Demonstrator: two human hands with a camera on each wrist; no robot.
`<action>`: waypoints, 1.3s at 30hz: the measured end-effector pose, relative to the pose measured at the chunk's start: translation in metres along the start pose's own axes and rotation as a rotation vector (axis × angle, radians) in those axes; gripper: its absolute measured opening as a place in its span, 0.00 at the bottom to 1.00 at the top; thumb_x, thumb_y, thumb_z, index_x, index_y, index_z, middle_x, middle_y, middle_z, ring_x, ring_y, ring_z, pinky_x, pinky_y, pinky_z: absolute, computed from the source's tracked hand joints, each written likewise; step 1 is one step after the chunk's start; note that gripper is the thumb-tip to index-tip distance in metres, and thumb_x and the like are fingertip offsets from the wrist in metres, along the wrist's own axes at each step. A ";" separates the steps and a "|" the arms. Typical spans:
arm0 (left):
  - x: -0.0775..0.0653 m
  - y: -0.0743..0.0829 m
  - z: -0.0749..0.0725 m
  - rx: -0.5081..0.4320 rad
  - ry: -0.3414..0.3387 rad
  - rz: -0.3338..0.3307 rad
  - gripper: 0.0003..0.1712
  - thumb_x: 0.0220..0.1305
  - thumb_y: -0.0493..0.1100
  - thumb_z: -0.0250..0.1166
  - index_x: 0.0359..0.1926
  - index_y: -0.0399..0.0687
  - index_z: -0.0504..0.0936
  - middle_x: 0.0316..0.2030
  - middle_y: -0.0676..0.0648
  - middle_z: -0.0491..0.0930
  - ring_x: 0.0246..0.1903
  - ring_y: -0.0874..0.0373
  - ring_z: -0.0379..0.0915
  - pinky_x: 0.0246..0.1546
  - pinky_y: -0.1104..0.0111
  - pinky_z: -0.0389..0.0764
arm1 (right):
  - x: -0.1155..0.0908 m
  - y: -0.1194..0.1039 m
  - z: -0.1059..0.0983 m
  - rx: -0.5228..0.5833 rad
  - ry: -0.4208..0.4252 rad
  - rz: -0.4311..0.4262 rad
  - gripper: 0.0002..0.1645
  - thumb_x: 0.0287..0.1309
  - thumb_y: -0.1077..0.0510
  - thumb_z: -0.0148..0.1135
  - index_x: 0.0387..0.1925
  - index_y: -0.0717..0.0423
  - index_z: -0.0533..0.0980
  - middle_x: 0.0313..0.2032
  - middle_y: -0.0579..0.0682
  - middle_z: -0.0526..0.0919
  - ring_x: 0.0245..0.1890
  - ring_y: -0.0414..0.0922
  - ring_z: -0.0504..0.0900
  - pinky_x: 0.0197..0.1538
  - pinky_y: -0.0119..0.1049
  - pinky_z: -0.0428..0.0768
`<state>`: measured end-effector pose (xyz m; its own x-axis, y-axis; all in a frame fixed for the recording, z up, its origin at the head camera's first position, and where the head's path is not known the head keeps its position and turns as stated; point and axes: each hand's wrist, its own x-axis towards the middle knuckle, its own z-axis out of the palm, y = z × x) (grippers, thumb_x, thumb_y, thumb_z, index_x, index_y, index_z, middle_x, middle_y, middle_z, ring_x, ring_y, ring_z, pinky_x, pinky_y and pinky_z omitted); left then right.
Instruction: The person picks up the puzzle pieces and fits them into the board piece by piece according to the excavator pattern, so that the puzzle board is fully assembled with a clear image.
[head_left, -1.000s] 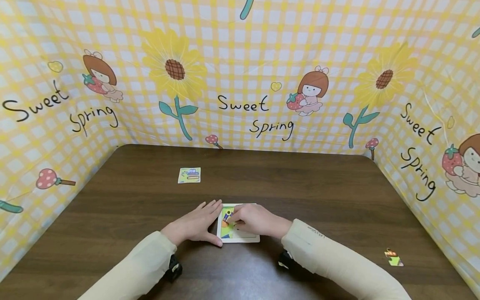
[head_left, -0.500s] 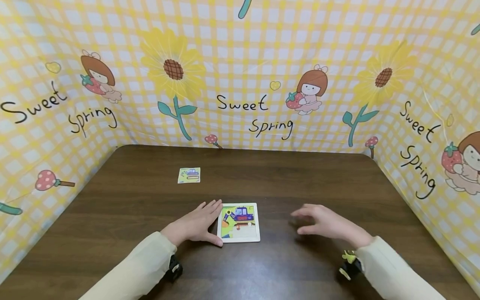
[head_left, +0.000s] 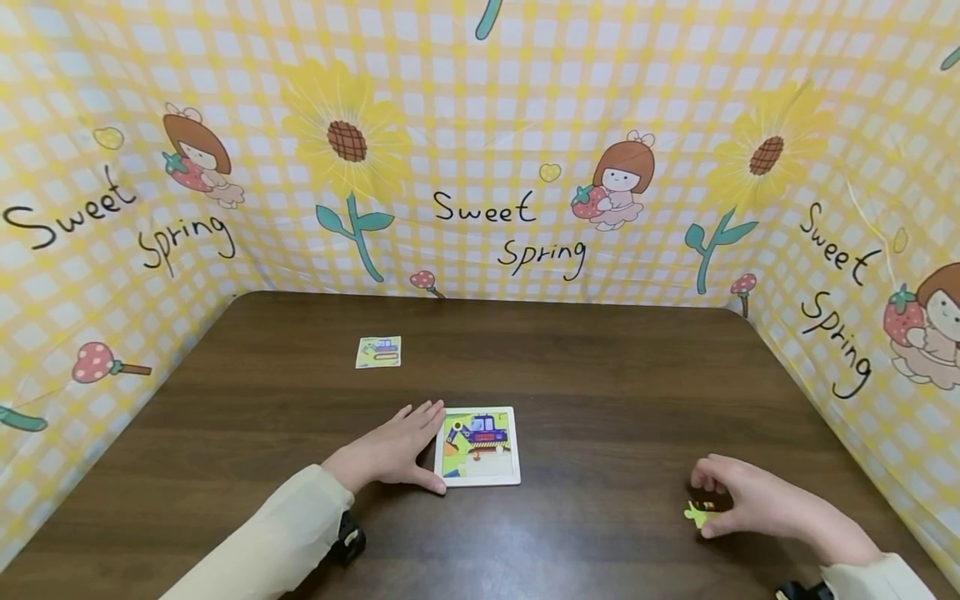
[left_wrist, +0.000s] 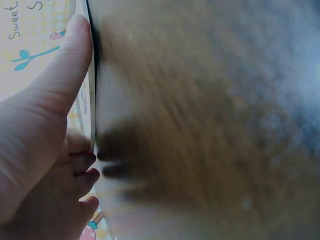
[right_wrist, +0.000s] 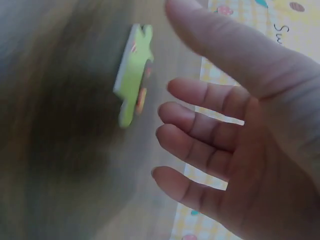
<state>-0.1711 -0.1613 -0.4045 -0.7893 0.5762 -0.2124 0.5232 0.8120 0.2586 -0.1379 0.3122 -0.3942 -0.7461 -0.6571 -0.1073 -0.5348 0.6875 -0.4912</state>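
Note:
A white-framed jigsaw puzzle [head_left: 480,481] with a purple excavator picture lies at the table's middle; its lower right part shows a pale area. My left hand [head_left: 393,446] is spread along its left edge, thumb at the near corner and fingertips at the far one. In the left wrist view the straight thumb [left_wrist: 75,60] lies along the white edge. Far to the right, my right hand [head_left: 757,500] hovers around a green puzzle piece [head_left: 696,515] with brown and orange bits. The right wrist view shows its loosely bent fingers [right_wrist: 185,117] apart from the piece [right_wrist: 134,70].
A small square card [head_left: 378,352] with a similar excavator picture lies behind and left of the puzzle. The brown table [head_left: 585,358] is bordered at the back and sides by a yellow checked cloth [head_left: 480,150].
My right hand has left the puzzle and moved right to the green piece, uncovering the excavator picture. My left hand has stayed at the frame's edge.

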 end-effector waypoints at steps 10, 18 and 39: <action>-0.001 0.000 -0.001 -0.010 -0.004 0.009 0.61 0.47 0.70 0.62 0.68 0.31 0.51 0.68 0.36 0.47 0.68 0.45 0.39 0.64 0.53 0.43 | -0.012 0.011 0.007 -0.044 0.056 -0.061 0.21 0.39 0.56 0.74 0.29 0.47 0.67 0.27 0.37 0.63 0.27 0.32 0.64 0.26 0.28 0.65; 0.000 0.001 -0.001 -0.006 0.002 0.002 0.61 0.47 0.70 0.62 0.67 0.30 0.52 0.68 0.36 0.47 0.67 0.44 0.40 0.64 0.53 0.43 | -0.002 0.008 0.003 0.005 0.107 -0.132 0.18 0.42 0.59 0.72 0.28 0.48 0.69 0.27 0.35 0.68 0.26 0.32 0.67 0.25 0.29 0.69; 0.000 0.001 0.000 0.004 -0.002 0.001 0.61 0.46 0.70 0.63 0.67 0.31 0.53 0.68 0.36 0.48 0.67 0.44 0.40 0.64 0.52 0.45 | 0.126 -0.078 0.006 -0.069 0.145 -0.185 0.13 0.46 0.57 0.71 0.29 0.47 0.71 0.27 0.37 0.73 0.29 0.38 0.74 0.33 0.32 0.75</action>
<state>-0.1705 -0.1604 -0.4046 -0.7883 0.5768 -0.2143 0.5248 0.8120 0.2553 -0.1880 0.1739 -0.3746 -0.6798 -0.7256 0.1066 -0.6896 0.5828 -0.4298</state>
